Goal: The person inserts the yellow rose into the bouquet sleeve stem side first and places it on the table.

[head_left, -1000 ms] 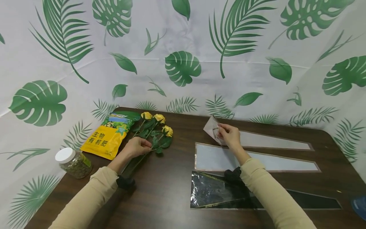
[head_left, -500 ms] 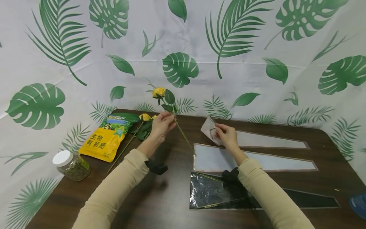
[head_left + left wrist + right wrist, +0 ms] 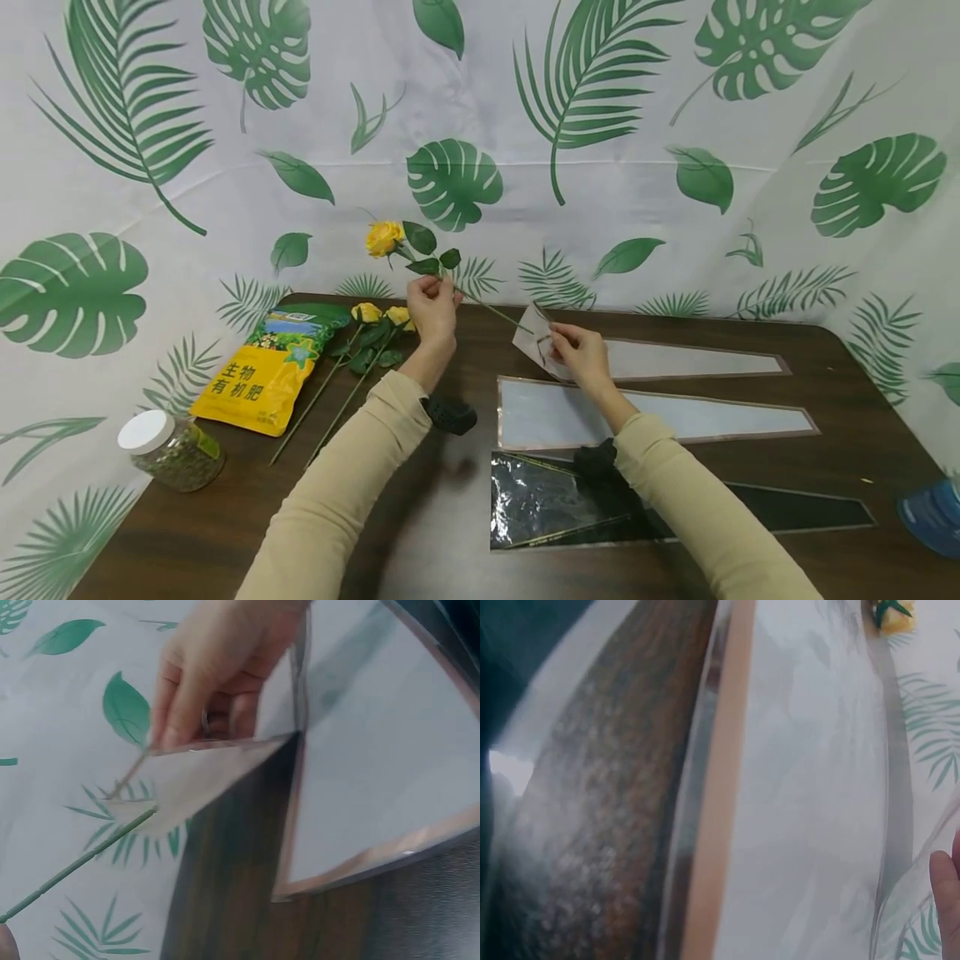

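Note:
My left hand pinches the stem of a yellow rose, held above the table with its bloom to the left. The green stem slants down to the right, its end at the raised mouth of a clear-and-white flower sleeve. Whether that end is inside the sleeve, I cannot tell. My right hand holds up the sleeve's edge between thumb and fingers, as the left wrist view also shows. In the right wrist view only a fingertip of a hand shows.
Two yellow roses lie at left beside a yellow fertilizer bag and a white-lidded jar. Nearer me lie another white sleeve and a black sleeve. A blue object stands at the right edge.
My left hand has lifted one rose from the group of roses and brought it rightward, its stem end now at the sleeve's mouth. My right hand keeps holding the sleeve edge.

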`<action>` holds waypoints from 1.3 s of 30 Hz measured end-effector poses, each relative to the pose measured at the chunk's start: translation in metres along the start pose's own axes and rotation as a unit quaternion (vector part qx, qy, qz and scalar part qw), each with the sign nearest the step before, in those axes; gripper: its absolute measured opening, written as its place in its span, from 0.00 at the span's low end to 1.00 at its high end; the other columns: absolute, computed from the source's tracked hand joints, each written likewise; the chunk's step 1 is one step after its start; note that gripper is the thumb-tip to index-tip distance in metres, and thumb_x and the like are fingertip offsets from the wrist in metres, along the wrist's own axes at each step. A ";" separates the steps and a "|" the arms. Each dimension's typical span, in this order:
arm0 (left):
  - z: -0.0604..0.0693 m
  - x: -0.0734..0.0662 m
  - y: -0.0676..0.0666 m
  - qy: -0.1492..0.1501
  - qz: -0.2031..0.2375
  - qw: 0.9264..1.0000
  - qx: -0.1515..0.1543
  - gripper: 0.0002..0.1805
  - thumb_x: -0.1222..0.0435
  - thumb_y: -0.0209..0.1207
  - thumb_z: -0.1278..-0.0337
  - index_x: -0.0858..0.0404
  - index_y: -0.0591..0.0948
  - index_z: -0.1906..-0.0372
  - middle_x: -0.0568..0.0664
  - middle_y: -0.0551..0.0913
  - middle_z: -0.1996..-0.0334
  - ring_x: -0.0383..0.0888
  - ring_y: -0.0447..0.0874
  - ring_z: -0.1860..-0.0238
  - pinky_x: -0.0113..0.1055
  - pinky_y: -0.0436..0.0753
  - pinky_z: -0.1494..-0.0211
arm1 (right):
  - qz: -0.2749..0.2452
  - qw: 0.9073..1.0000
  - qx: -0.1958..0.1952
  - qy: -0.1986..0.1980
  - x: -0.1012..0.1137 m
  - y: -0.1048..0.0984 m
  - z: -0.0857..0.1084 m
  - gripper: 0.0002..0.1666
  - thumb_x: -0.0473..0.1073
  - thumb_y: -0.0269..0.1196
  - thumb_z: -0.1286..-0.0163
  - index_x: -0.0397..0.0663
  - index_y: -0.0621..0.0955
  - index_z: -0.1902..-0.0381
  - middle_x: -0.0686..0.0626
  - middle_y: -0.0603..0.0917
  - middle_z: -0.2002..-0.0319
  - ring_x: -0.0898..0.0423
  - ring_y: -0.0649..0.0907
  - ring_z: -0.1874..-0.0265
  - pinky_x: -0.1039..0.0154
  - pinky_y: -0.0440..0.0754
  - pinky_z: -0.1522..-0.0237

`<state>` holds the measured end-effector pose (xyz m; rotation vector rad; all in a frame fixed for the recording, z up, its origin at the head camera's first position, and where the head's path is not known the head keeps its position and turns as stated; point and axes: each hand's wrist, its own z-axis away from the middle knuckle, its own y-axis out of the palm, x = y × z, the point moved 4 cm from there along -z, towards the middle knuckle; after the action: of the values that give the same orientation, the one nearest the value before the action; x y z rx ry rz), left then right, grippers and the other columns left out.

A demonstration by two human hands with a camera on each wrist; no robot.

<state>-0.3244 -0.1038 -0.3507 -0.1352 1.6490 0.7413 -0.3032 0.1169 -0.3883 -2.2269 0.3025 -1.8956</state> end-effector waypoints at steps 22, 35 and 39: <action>0.019 0.029 -0.005 -0.004 -0.097 0.995 0.037 0.07 0.73 0.63 0.50 0.68 0.74 0.69 0.46 0.75 0.77 0.39 0.82 0.78 0.31 0.84 0.69 | 0.058 0.996 -0.017 -0.065 -0.010 0.003 -0.010 0.14 0.35 0.58 0.32 0.32 0.81 0.52 0.33 0.84 0.71 0.53 0.83 0.75 0.72 0.81 0.71; 0.037 0.039 0.008 -0.014 -0.107 0.989 0.098 0.08 0.73 0.63 0.47 0.70 0.75 0.65 0.52 0.81 0.75 0.35 0.81 0.77 0.32 0.84 0.65 | 0.072 0.992 -0.013 -0.107 0.007 0.011 -0.009 0.14 0.35 0.59 0.33 0.34 0.82 0.52 0.37 0.84 0.74 0.65 0.81 0.77 0.77 0.79 0.71; 0.042 0.039 0.010 0.018 -0.186 0.976 0.110 0.10 0.69 0.65 0.49 0.69 0.77 0.63 0.58 0.85 0.72 0.37 0.83 0.77 0.30 0.83 0.69 | 0.061 0.992 -0.013 -0.105 0.012 0.013 -0.009 0.14 0.35 0.59 0.33 0.35 0.82 0.51 0.37 0.84 0.73 0.60 0.82 0.76 0.74 0.81 0.70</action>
<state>-0.3027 -0.0615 -0.3846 -0.2919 1.6660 0.2721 -0.3107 0.1004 -0.3793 -2.3421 0.4192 -1.5885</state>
